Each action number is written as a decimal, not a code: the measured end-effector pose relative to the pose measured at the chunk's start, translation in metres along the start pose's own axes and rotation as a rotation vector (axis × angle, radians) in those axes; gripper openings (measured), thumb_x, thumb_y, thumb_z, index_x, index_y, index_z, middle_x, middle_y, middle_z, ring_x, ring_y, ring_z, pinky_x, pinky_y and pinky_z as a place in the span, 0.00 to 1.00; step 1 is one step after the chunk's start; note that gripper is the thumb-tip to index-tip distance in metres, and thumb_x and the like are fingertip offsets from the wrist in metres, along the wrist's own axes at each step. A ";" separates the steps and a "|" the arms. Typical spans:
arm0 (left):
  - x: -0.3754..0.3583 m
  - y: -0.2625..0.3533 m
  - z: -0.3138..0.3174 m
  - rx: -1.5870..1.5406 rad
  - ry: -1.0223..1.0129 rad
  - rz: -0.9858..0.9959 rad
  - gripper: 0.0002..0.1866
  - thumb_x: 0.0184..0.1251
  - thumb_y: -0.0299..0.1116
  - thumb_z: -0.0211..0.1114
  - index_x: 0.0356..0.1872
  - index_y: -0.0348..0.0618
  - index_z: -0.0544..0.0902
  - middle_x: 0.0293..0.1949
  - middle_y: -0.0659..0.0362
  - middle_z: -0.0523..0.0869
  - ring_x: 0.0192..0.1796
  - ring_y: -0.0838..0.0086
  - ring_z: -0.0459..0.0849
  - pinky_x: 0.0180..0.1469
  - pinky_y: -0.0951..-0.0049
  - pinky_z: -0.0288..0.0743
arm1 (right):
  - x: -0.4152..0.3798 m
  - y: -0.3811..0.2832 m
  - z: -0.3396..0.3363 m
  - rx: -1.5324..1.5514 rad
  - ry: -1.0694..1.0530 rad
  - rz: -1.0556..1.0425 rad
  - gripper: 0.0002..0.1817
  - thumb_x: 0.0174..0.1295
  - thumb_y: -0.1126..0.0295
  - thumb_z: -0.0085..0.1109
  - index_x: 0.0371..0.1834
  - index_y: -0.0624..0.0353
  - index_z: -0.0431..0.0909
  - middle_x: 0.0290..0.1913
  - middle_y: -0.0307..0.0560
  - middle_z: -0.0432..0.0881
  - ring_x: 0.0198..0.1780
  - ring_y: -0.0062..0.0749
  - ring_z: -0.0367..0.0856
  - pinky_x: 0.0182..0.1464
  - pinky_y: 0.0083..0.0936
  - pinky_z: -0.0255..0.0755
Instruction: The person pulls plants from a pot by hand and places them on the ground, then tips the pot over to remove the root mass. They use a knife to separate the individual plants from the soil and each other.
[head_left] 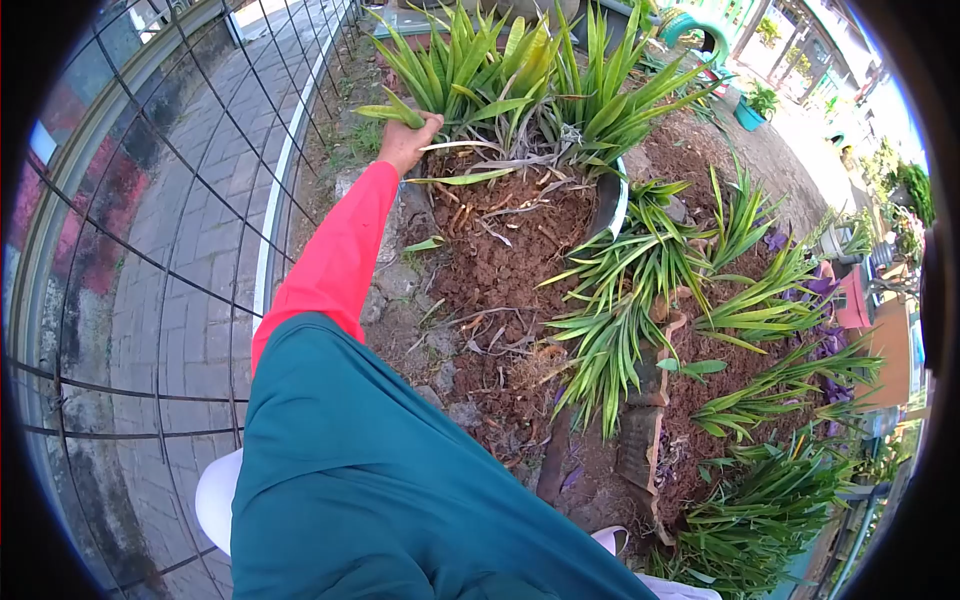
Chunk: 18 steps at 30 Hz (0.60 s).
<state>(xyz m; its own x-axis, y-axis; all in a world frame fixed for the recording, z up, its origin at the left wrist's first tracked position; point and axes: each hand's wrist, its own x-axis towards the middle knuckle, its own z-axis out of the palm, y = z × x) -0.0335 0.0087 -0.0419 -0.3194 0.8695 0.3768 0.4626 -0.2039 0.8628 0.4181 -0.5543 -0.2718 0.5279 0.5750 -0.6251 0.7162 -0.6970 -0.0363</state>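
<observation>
My left hand [405, 145], at the end of a red sleeve [345, 255], reaches forward to the near left side of a clump of sword-leaved plants [470, 70]. Its fingers are closed around a short, broad green leaf [401, 106] that sticks out beyond the grip. Beside the hand a pale stem [460, 145] runs toward the clump, over dry, drooping leaves [520, 150]. Brown loosened soil [500, 240] with roots and dead leaf bits lies below the plants. Out of sight is my right hand.
A wire mesh fence [165, 265] runs along the left, with brick paving [190, 200] behind it. A curved dark rim [612, 200] stands right of the soil. More spiky plants [640, 290] and clay edging tiles [643, 440] lie to the right. A turquoise pot [749, 114] stands farther back.
</observation>
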 end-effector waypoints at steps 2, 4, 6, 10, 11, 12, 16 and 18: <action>0.004 0.007 -0.002 0.025 -0.006 -0.094 0.20 0.47 0.39 0.71 0.43 0.41 0.83 0.36 0.56 0.85 0.40 0.73 0.82 0.47 0.73 0.73 | -0.009 -0.006 -0.009 0.069 0.045 -0.057 0.27 0.42 0.59 0.61 0.46 0.60 0.69 0.31 0.68 0.80 0.36 0.63 0.80 0.41 0.54 0.72; 0.013 0.016 0.004 0.135 -0.032 -0.034 0.22 0.46 0.39 0.71 0.44 0.41 0.82 0.38 0.54 0.85 0.41 0.71 0.82 0.47 0.72 0.73 | -0.007 -0.005 -0.008 0.093 0.058 -0.068 0.27 0.42 0.59 0.61 0.46 0.60 0.69 0.31 0.68 0.80 0.37 0.63 0.80 0.41 0.53 0.72; 0.019 0.027 0.008 0.316 -0.083 0.025 0.26 0.43 0.40 0.71 0.47 0.40 0.81 0.41 0.50 0.84 0.45 0.64 0.82 0.50 0.69 0.72 | -0.007 -0.007 -0.011 0.108 0.066 -0.082 0.27 0.42 0.60 0.61 0.46 0.60 0.69 0.32 0.68 0.80 0.37 0.63 0.80 0.41 0.53 0.72; 0.028 0.026 0.013 0.322 -0.133 -0.006 0.27 0.42 0.43 0.70 0.46 0.44 0.83 0.39 0.48 0.85 0.45 0.60 0.83 0.51 0.65 0.72 | -0.011 -0.013 -0.020 0.090 -0.004 -0.062 0.27 0.42 0.60 0.61 0.47 0.60 0.69 0.32 0.68 0.80 0.37 0.63 0.80 0.42 0.52 0.73; 0.028 0.023 0.014 0.288 -0.141 0.025 0.25 0.43 0.43 0.70 0.45 0.43 0.82 0.39 0.49 0.85 0.44 0.61 0.83 0.50 0.66 0.73 | -0.010 -0.013 -0.019 0.086 -0.006 -0.061 0.27 0.42 0.60 0.61 0.47 0.60 0.69 0.32 0.68 0.80 0.37 0.63 0.80 0.42 0.52 0.73; 0.027 0.020 0.013 0.257 -0.150 0.055 0.24 0.44 0.42 0.70 0.44 0.41 0.82 0.38 0.49 0.85 0.43 0.62 0.83 0.50 0.66 0.73 | -0.010 -0.013 -0.018 0.085 -0.006 -0.063 0.27 0.42 0.61 0.61 0.47 0.60 0.69 0.32 0.68 0.80 0.37 0.63 0.80 0.42 0.52 0.73; 0.020 0.012 0.010 0.062 -0.154 0.119 0.20 0.47 0.39 0.70 0.41 0.38 0.82 0.36 0.52 0.85 0.41 0.66 0.83 0.48 0.68 0.73 | -0.008 -0.012 -0.014 0.087 0.014 -0.064 0.27 0.42 0.61 0.61 0.47 0.60 0.70 0.32 0.68 0.80 0.37 0.63 0.80 0.42 0.52 0.73; 0.015 0.010 0.010 -0.096 -0.114 0.086 0.17 0.51 0.37 0.69 0.39 0.37 0.81 0.33 0.57 0.85 0.37 0.72 0.81 0.46 0.70 0.72 | -0.009 -0.011 -0.014 0.090 0.019 -0.063 0.27 0.42 0.61 0.61 0.47 0.60 0.70 0.32 0.68 0.80 0.38 0.62 0.80 0.42 0.51 0.73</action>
<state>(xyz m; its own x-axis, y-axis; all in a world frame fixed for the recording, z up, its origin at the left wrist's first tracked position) -0.0252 0.0246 -0.0307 -0.1837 0.8911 0.4149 0.4018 -0.3172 0.8590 0.4125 -0.5459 -0.2550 0.4922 0.6262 -0.6047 0.7046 -0.6945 -0.1458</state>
